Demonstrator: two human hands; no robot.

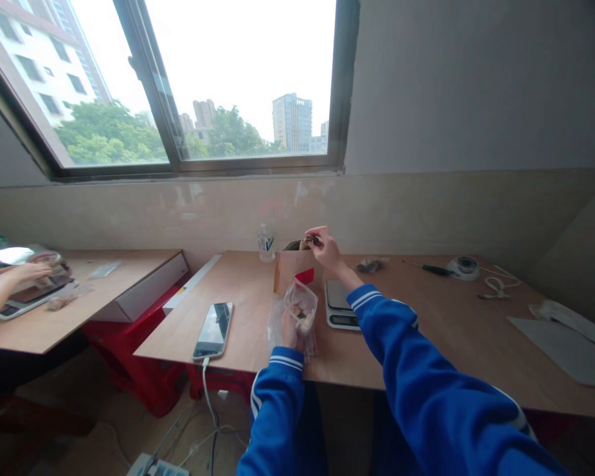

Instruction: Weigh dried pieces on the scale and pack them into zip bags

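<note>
Left of the digital scale (pixel 341 305), a clear bag (pixel 301 305) of brownish pieces is clasped by the left hand (pixel 291 334); behind the scale, a dark piece (pixel 311 240) is pinched by the right hand (pixel 324 249).

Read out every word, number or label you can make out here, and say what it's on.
No text here is legible.
Bottle label: blurred, too small.
Scale display: too small.
Red patch on the box: no readable letters.
Phone screen: glare only.
Bag: no print seen.
</note>
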